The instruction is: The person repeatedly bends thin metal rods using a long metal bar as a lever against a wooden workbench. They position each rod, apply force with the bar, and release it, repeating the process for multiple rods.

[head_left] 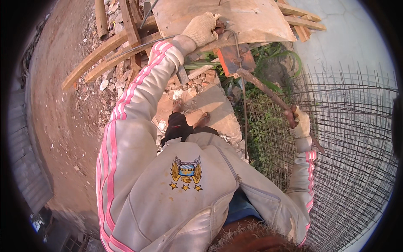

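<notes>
My left hand point(203, 29), in a cream knitted glove with bare fingertips, is closed around a thin steel rod at the edge of a wooden board. The steel rod point(244, 98) runs in from the left, curves past my fingers and hangs down beside an orange and rusty metal block point(237, 59). Out to the right, my right hand point(300, 122), gloved the same way, grips the end of a rusty bending bar point(264, 87). The bar's far end meets the rod just below the block; the exact contact is too small to make out.
The wooden board point(260, 21) lies across timber beams point(105, 52) at the far side. Steel mesh point(344, 134) leans along a pale wall point(336, 42) on the right. Green plants point(266, 122) grow beneath the rod. Broken bricks and rubble surround the concrete slab point(214, 98) under my feet.
</notes>
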Demonstrator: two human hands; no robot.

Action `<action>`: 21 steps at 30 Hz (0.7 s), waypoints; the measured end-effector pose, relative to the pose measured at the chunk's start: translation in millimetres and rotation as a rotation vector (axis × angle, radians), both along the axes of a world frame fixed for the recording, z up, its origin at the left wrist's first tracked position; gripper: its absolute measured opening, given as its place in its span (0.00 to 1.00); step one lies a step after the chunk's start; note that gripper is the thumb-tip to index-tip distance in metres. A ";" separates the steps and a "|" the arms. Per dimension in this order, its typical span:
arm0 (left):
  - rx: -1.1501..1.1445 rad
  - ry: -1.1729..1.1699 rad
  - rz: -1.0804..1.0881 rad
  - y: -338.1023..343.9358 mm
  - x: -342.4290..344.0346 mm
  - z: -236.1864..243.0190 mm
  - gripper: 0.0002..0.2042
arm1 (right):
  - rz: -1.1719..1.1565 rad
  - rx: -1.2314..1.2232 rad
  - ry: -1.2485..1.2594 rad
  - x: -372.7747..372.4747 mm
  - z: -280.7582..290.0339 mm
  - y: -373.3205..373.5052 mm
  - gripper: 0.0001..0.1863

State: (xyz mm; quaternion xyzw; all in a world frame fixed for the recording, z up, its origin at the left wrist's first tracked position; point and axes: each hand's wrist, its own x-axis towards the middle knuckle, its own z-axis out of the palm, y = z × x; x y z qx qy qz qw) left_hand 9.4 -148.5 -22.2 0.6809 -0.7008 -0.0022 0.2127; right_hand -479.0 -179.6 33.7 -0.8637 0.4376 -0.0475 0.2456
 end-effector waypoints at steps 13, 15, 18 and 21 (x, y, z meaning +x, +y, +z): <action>-0.051 0.033 0.013 -10.1 3.7 0.7 0.16 | -0.048 -0.055 -0.022 12.0 4.8 11.8 0.19; -0.035 0.048 0.017 -10.9 3.8 1.3 0.16 | -0.071 -0.083 -0.045 12.2 5.6 17.5 0.20; -0.036 0.088 -0.013 -12.5 4.8 2.4 0.15 | -0.095 -0.140 0.005 12.5 5.5 23.4 0.22; -0.041 0.093 -0.024 -13.7 5.7 4.1 0.14 | -0.131 -0.148 0.024 12.8 0.0 27.5 0.25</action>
